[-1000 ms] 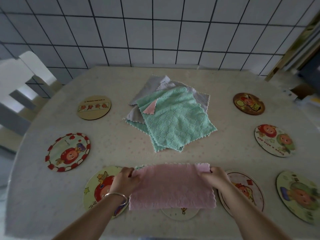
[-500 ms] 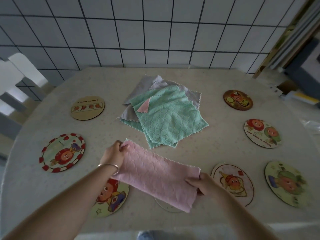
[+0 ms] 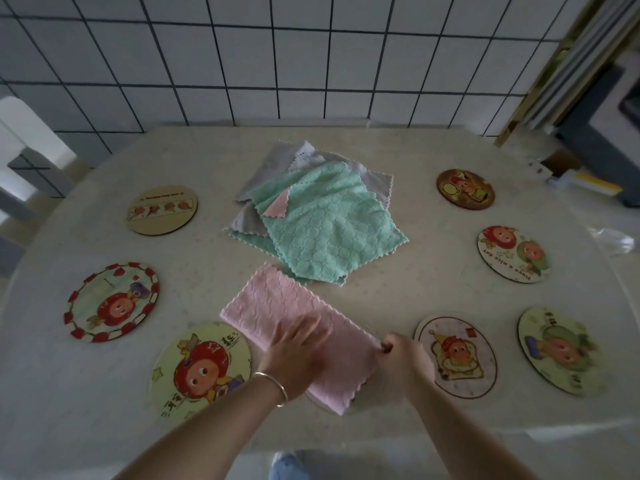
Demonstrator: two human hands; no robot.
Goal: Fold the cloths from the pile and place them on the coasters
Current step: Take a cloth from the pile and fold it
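Pink cloth (image 3: 277,313), already folded into a long strip, lies slantwise on the bench (image 3: 398,292), its near end draped over a coaster (image 3: 346,405) that barely shows beneath it. The left hand (image 3: 294,348) lies flat on the strip with fingers (image 3: 313,323) stretched out, likely pinning it so it won't slide. The right hand (image 3: 403,353) pinches the near right corner, probably ready to bring that end over for another fold. Beyond sits the pile (image 3: 322,223): green cloths on grey ones, a pink corner peeking out. Picture coasters ring the bench edge, bare of cloths, the nearest (image 3: 201,368) just left of the strip, another (image 3: 457,355) just right.
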